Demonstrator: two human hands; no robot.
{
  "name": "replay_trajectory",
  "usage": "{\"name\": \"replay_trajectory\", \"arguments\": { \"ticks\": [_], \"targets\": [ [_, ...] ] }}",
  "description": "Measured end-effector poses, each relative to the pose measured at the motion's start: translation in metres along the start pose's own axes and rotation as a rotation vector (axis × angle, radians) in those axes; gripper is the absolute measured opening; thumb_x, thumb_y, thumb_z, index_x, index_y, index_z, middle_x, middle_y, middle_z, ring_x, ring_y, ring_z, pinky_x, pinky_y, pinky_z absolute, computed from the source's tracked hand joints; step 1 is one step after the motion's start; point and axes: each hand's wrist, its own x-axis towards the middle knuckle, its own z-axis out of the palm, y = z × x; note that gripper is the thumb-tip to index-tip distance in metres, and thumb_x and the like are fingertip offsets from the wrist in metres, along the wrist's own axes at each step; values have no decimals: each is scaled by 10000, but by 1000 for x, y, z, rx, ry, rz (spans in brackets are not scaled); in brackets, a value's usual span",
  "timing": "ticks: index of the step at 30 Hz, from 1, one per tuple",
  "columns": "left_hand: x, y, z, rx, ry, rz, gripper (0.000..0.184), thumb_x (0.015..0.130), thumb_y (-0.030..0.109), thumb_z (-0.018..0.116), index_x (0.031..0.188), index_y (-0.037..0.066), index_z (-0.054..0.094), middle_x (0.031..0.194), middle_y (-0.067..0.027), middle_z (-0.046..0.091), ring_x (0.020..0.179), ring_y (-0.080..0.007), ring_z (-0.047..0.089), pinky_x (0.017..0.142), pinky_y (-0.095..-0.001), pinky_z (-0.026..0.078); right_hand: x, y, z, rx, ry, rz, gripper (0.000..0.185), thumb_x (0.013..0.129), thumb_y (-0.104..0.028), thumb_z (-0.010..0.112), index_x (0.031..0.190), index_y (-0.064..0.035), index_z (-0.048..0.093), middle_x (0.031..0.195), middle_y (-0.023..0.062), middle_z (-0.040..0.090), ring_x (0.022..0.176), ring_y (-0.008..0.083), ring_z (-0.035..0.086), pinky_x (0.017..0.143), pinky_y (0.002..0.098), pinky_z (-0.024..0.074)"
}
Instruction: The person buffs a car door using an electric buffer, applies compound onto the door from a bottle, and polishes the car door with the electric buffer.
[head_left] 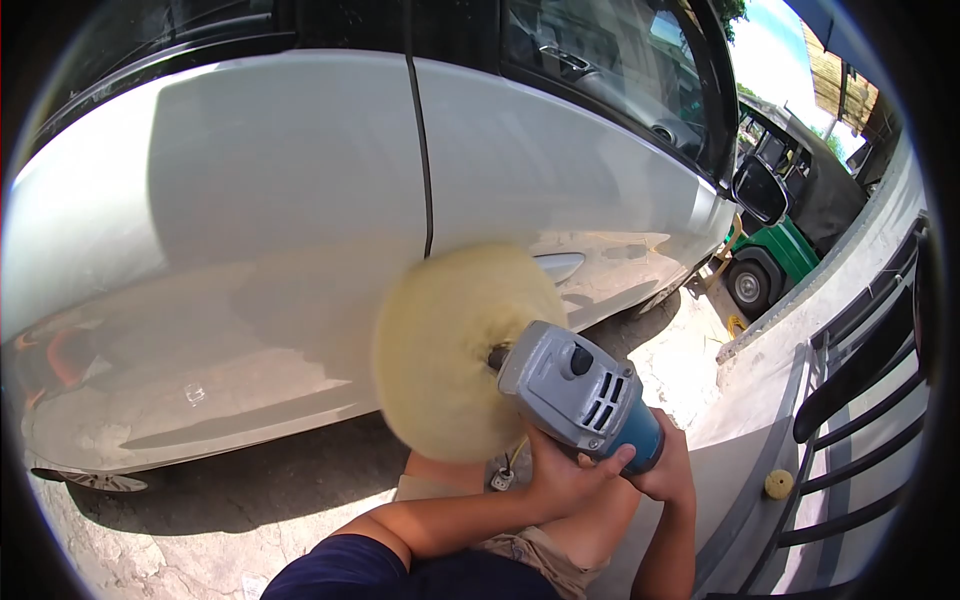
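Note:
Both my hands hold a power polisher point(575, 385) with a grey metal head and a teal body. My left hand point(570, 475) is wrapped round its underside, thumb pressed against the body. My right hand point(668, 462) grips the rear end; part of its fingers is hidden behind the tool. The wide, pale yellow buffing pad point(440, 350) looks smeared, as if spinning. It stands in front of the silver car's side point(270, 230), over the lower end of the dark door gap point(420, 150). Whether it touches the paint I cannot tell. A door handle point(562, 266) shows right of the pad.
A white socket with a cord point(503, 478) lies near my legs. Black metal bars point(860, 460) stand at the right, with a small round yellowish thing point(778, 484) beside them. The car's side mirror point(760, 190) juts out, and a green vehicle point(795, 245) is parked beyond.

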Motion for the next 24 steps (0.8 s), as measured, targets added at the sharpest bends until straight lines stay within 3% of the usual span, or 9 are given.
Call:
{"name": "replay_trajectory", "arguments": {
  "ticks": [6,10,14,17,19,20,22,23,24],
  "targets": [
    [-3,-2,-8,16,-1,-60,741,885,100,910,1478,-43,489,1380,-159,642,1244,-228,672,1085,-396,559,3,-4,7,13,65,8,725,638,-164,941,1279,23,658,1051,159,777,962,219,747,901,380,592],
    [-4,13,-1,-104,74,-47,716,875,140,926,1445,-44,532,1339,-141,672,1192,-205,691,1044,-375,576,0,18,10,-99,65,-27,747,634,-112,903,1334,-19,658,1073,194,786,1022,338,798,940,400,599],
    [7,23,-14,128,-1,-76,662,838,197,976,1348,-28,621,1224,-106,726,1087,-180,724,974,-352,608,-3,25,24,-79,112,-15,775,630,-112,905,1356,-29,645,1079,194,784,1039,356,792,950,411,597],
    [-4,23,-25,122,3,-254,719,795,234,1019,1340,-25,627,1226,-103,724,1085,-178,721,972,-347,609,-4,18,32,-47,52,28,788,649,-126,899,1383,-35,627,1110,198,780,1068,374,782,947,426,597],
    [-18,9,-39,143,-45,-253,914,781,243,1035,1445,-16,463,1346,-134,665,1211,-210,693,1026,-371,586,-17,42,49,-109,17,57,797,661,-137,897,1401,-38,618,1122,200,776,1080,371,778,948,429,597],
    [-25,1,-48,150,-68,-256,1014,773,247,1043,1497,-11,381,1406,-150,635,1274,-225,679,1053,-382,574,-26,54,61,-248,-37,203,782,717,-154,883,1433,-22,597,1251,193,757,1135,347,759,973,424,591],
    [-38,-26,-57,216,10,-190,1059,741,273,1060,1498,8,368,1416,-171,632,1294,-243,672,1069,-414,571,-34,32,92,-262,-47,370,746,769,-148,862,1443,2,581,1317,178,728,1185,317,733,1007,413,579],
    [-41,-32,-59,244,53,-161,1082,725,286,1069,1499,18,362,1422,-182,631,1304,-251,669,1077,-430,569,-48,56,117,-135,-10,377,735,792,-139,854,1452,14,568,1348,167,710,1212,302,717,1028,408,569],
    [-35,-26,-63,368,-11,-220,1132,695,358,1069,1513,53,348,1390,-260,656,1267,-347,710,1068,-474,574,-62,80,142,-8,26,381,724,816,-130,846,1460,27,555,1379,157,691,1239,287,701,1050,403,560]
  ]
}}
